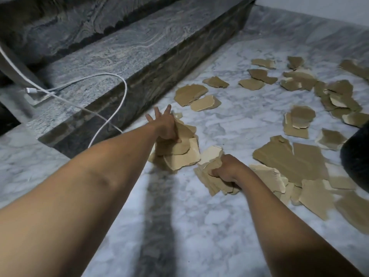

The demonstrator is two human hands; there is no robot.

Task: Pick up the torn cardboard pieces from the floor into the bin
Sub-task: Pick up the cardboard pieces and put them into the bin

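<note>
Your left hand (166,126) is out over the marble floor (199,226), thumb pinning a stack of torn cardboard pieces (179,154) against the palm, other fingers (157,112) splayed straight toward the stone step (123,56). That stack hangs from the grip w/ its low edge near or on the floor; can't tell which. Your right hand (227,168) is a closed fist around a second bundle of cardboard (211,174), which fans out left and down from the knuckles.

Rest of the loose cardboard pieces (289,156) lie flat on the floor: a big overlapping patch just right of your right hand, two pcs far of your left hand by the step's foot, and a wide scatter far right toward the wall. A dark rounded object (357,156) sits at the right edge, partly cut off; can't tell if it's the bin.

A white charging cable (111,92) loops over the step's edge, left of center.
</note>
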